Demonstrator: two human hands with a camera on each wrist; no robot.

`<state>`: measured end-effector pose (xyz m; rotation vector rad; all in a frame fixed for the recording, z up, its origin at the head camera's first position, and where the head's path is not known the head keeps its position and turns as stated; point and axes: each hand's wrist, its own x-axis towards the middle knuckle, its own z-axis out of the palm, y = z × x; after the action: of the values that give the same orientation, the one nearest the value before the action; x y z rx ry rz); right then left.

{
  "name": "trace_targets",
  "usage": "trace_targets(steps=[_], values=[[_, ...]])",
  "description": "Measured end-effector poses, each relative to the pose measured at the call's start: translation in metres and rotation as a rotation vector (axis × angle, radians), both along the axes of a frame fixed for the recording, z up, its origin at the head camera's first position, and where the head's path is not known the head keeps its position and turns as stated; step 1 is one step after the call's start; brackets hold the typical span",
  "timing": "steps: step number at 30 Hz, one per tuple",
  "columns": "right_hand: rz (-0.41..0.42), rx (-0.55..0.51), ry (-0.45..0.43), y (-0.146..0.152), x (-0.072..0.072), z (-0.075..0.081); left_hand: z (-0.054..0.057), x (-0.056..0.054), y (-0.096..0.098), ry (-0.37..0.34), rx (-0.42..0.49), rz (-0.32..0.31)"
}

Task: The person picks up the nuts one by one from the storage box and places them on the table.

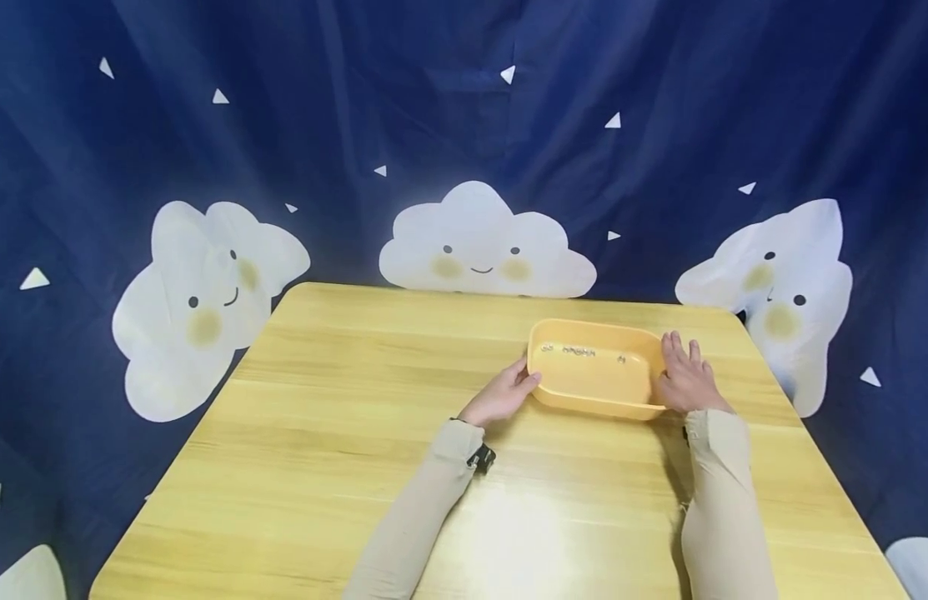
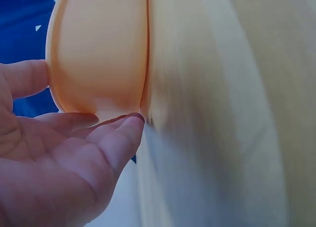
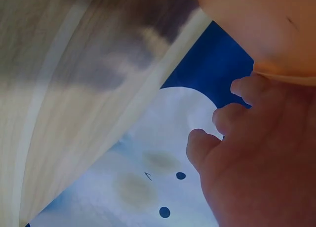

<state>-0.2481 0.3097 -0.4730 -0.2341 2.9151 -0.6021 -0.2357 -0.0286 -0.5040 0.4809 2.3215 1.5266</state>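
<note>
An orange-yellow plastic tray (image 1: 591,385) with rounded corners and raised walls is between my two hands, toward the right far side of the table. Several small shiny pieces (image 1: 579,352), too small to make out, lie inside along its far side. My left hand (image 1: 503,393) grips the left end, thumb at the near corner. In the left wrist view, its fingers (image 2: 123,138) reach under that end, close to the tabletop. My right hand (image 1: 687,379) holds the right end, its thumb toward the inside and its fingers outside the rim. The right wrist view shows those fingers (image 3: 202,143) past the tray's edge.
A light wood-grain table (image 1: 321,450) fills the lower part of the head view. Behind it hangs a dark blue curtain (image 1: 433,92) with smiling white clouds and small triangles. The tabletop's right edge runs close beyond my right hand.
</note>
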Motion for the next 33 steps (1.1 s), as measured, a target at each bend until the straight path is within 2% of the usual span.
trace_targets(steps=[5, 9, 13, 16, 20, 23, 26, 30, 33], values=[[-0.009, -0.018, -0.005, 0.004, -0.003, 0.003, 0.003, 0.000, 0.001, 0.039, -0.055, -0.008], [0.000, -0.023, -0.005, 0.008, -0.004, 0.003, 0.007, 0.001, 0.000, 0.038, -0.108, 0.005], [0.014, -0.020, 0.033, 0.011, -0.006, 0.001, 0.012, 0.000, -0.005, 0.088, -0.174, 0.089], [0.014, -0.013, 0.055, 0.012, -0.006, 0.000, 0.015, -0.003, -0.010, 0.144, -0.191, 0.156], [0.005, -0.003, 0.067, 0.011, -0.005, -0.002, 0.023, -0.009, -0.016, 0.220, -0.155, 0.184], [-0.007, -0.009, 0.065, 0.008, -0.004, -0.001, 0.035, -0.019, -0.018, 0.326, -0.193, 0.146], [-0.016, -0.004, 0.065, 0.005, -0.004, 0.000, 0.050, -0.032, -0.017, 0.425, -0.279, 0.057], [-0.014, 0.008, 0.063, 0.004, -0.004, -0.001, 0.069, -0.047, -0.009, 0.494, -0.406, -0.077], [-0.005, 0.004, 0.054, 0.003, -0.005, -0.003, 0.077, -0.057, -0.001, 0.543, -0.510, -0.172]])
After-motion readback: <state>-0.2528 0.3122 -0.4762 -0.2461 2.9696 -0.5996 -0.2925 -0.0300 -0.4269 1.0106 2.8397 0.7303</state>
